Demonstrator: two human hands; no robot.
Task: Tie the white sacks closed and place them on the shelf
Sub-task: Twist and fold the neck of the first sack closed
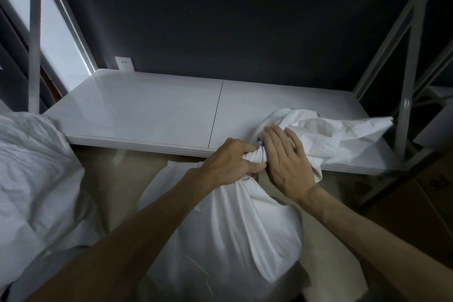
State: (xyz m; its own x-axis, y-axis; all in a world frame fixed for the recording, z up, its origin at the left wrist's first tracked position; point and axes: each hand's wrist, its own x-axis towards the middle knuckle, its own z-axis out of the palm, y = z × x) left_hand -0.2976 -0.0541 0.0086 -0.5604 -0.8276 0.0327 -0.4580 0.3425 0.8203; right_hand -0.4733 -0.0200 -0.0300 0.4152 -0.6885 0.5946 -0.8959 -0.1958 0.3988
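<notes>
A full white sack (235,233) stands on the floor in front of the white shelf (152,110). My left hand (230,162) grips its gathered neck just below the shelf's front edge. My right hand (286,157) lies over the neck from the right, fingers fairly straight, beside a thin blue tie (260,144) that shows between the two hands. The sack's loose top (326,132) spreads crumpled onto the right part of the shelf board.
A second white sack (34,179) bulges at the left edge. Grey shelf uprights (407,95) and diagonal braces stand at both sides. Brown cardboard boxes (421,206) sit at the lower right. A wall socket (124,64) is behind the shelf.
</notes>
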